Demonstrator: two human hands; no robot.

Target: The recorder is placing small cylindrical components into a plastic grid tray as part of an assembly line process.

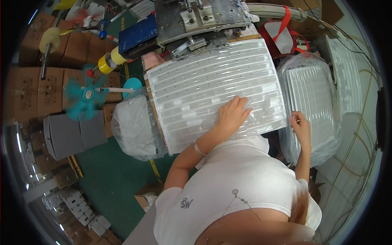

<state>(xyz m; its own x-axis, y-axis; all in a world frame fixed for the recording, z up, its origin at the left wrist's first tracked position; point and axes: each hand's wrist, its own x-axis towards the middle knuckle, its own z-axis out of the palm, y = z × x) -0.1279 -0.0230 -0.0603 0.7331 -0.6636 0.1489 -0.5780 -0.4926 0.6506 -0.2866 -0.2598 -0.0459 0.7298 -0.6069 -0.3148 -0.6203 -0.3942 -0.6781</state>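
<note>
A large white ribbed tray [192,87] lies in front of me, its long grooves running across. Small dots show along its far rows, and small clear or whitish pieces lie in several nearer rows. My left hand [232,115] rests on the near right part of the tray, fingers stretched out and thumb apart. Loose clear strips [265,112] lie just right of it. Off the tray's right edge, my right hand [301,125] is held with fingers curled and thumb close to them. What it holds, if anything, is too small to make out.
A metal machine [204,18] stands beyond the tray. Plastic-wrapped stacks sit at right [312,106] and left [134,126]. A teal fan [86,94], blurred at its blades, stands left, before cardboard boxes [24,92] and grey boxes [65,134]. A red strap [282,24] hangs far right.
</note>
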